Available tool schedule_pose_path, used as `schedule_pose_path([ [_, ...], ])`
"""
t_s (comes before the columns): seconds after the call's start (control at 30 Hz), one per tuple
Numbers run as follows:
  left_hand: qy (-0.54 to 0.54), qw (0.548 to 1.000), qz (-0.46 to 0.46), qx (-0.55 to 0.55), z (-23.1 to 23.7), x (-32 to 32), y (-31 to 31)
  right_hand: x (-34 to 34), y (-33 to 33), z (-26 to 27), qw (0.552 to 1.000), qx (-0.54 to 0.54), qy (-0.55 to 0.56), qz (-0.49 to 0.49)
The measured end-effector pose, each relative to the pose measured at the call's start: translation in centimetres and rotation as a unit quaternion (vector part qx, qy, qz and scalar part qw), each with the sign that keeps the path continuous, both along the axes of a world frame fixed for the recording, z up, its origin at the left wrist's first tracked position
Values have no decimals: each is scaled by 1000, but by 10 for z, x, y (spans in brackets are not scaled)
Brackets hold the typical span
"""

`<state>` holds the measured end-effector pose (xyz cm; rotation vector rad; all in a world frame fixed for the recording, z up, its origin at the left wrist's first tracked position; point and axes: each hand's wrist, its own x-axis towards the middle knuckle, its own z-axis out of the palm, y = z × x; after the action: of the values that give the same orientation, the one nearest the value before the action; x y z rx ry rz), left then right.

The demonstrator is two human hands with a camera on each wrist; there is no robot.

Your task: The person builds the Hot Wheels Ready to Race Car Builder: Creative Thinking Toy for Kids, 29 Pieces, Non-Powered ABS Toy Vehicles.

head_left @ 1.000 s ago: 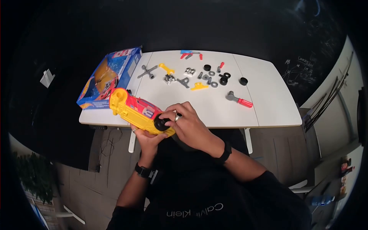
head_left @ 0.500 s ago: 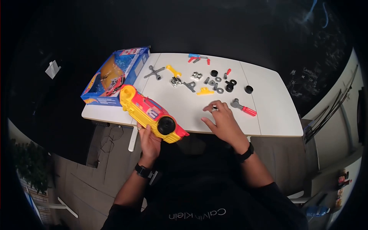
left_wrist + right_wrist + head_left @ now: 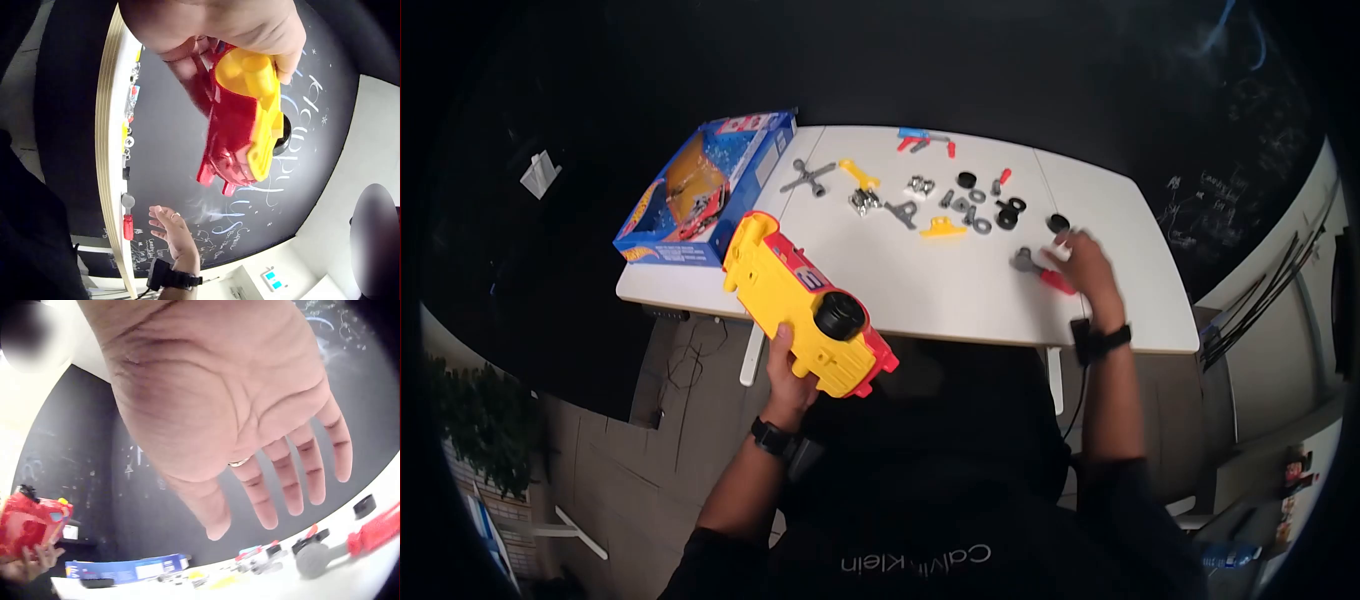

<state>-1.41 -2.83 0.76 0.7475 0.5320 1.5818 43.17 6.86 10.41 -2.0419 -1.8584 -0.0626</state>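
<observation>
My left hand (image 3: pixel 788 375) grips a red and yellow toy car (image 3: pixel 785 300) near the table's front edge, its yellow underside toward the head view. One black wheel (image 3: pixel 840 315) sits on the car's side. Over the table's right part, my right hand (image 3: pixel 1088 270) hovers with fingers spread, holding nothing, above a red-handled grey tool (image 3: pixel 1055 281) that it partly covers. A loose black wheel (image 3: pixel 1058 223) lies just beyond the fingers. In the right wrist view the empty palm (image 3: pixel 231 394) faces the camera, the tool's red handle (image 3: pixel 378 532) below it.
A blue toy box (image 3: pixel 725 190) stands at the table's left. Across the middle lie a grey cross-shaped wrench (image 3: pixel 808 178), a yellow wrench (image 3: pixel 859 173), silver engine pieces (image 3: pixel 920 186), a yellow part (image 3: pixel 943 227) and several black wheels and grey bolts. A blue and red tool (image 3: pixel 926 141) is at the back.
My right hand has let go of the car's wheel and moved right, over the red-handled tool. The car, still in my left hand, has tilted to show more of its yellow underside.
</observation>
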Motion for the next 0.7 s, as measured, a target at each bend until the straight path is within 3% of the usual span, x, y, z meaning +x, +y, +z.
schedule_pose_path([
  [0.13, -46, 999, -26, -8, 20, 6, 1, 55, 48, 6, 997, -54, -48, -31],
  [0.3, -167, 982, -60, -71, 26, 7, 4, 64, 97, -20, 994, -67, -78, -25],
  [0.47, -158, 977, -75, -119, 16, 0, 2, 72, 131, -52, 993, -95, -72, -14],
  [0.53, -138, 987, -46, -61, 26, 2, 8, 71, 139, -54, 994, -72, -75, -31],
  [0.57, -138, 985, -102, -36, 27, -2, 11, 73, 142, -56, 993, -70, -83, -38],
  [0.67, -198, 968, -151, -19, 41, 0, 5, 75, 149, -57, 993, -76, -75, -54],
  [0.7, -245, 939, -241, 26, 41, -2, 5, 76, 147, -54, 993, -78, -60, -62],
])
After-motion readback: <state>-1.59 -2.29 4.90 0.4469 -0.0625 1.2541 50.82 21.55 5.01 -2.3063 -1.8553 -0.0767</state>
